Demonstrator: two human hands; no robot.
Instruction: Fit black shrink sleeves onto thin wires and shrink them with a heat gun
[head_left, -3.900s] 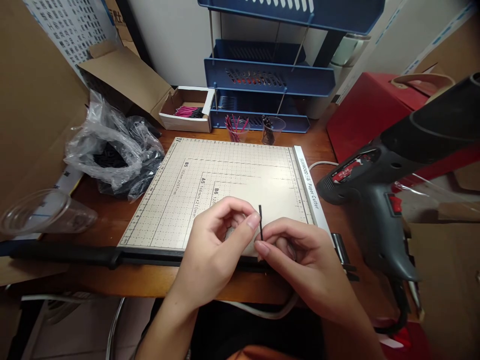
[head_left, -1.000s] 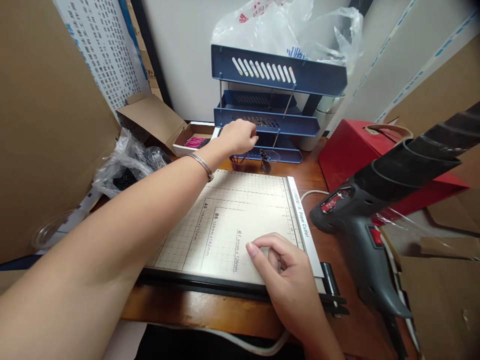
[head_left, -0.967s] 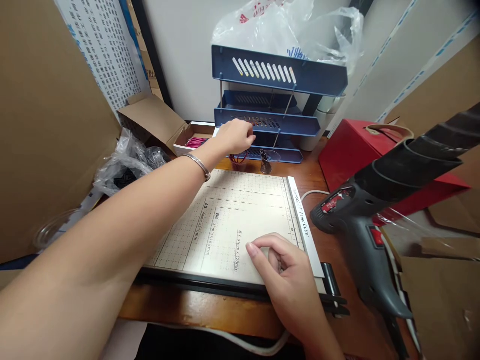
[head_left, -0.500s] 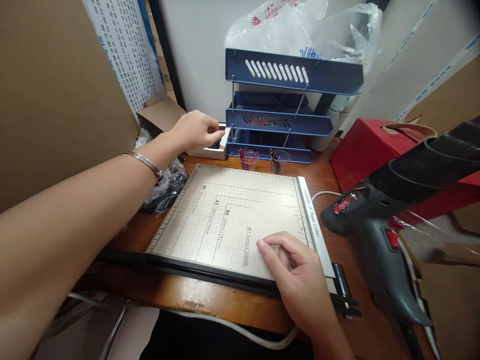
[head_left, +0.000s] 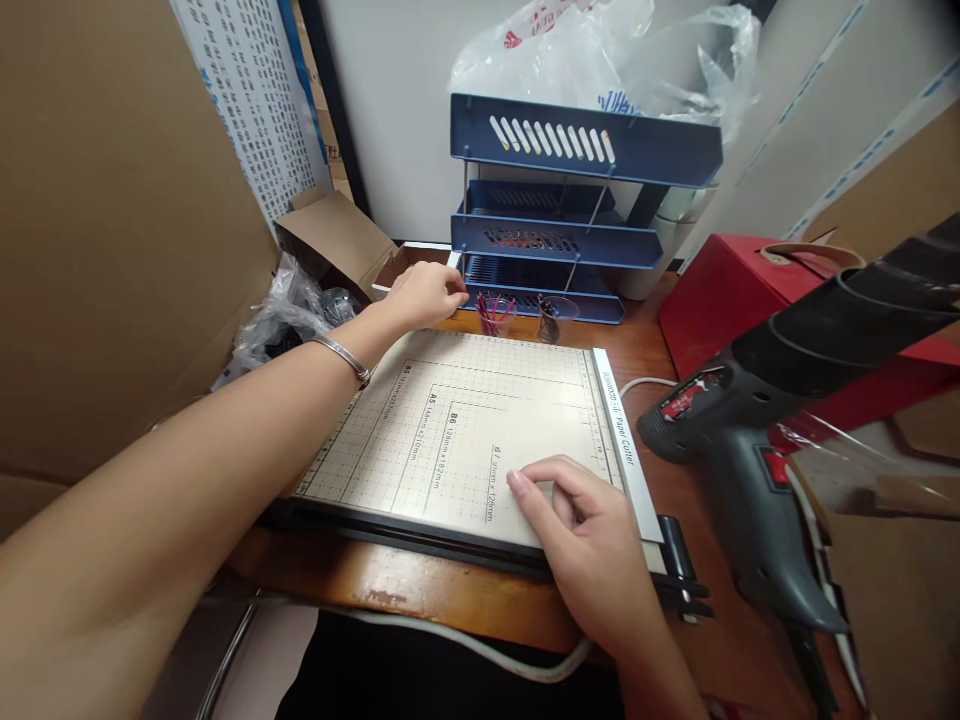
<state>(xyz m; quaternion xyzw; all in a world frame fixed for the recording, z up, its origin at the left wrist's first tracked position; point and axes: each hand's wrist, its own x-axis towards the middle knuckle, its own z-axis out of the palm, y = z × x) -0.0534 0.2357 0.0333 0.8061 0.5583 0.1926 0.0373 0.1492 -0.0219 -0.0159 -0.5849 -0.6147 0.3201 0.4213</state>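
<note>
Cup of pink sticks (head_left: 497, 322) is upper centre; your left hand (head_left: 426, 294) just came off the white box (head_left: 381, 291) beside it, box stop likely done, left fingers curled, hold unreadable, right hand (head_left: 589, 535) pinched narrow, nothing visible.

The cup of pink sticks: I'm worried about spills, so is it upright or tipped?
Upright: the cup stands on the desk, just right of the left hand, with pink sticks poking up out of it.
</note>
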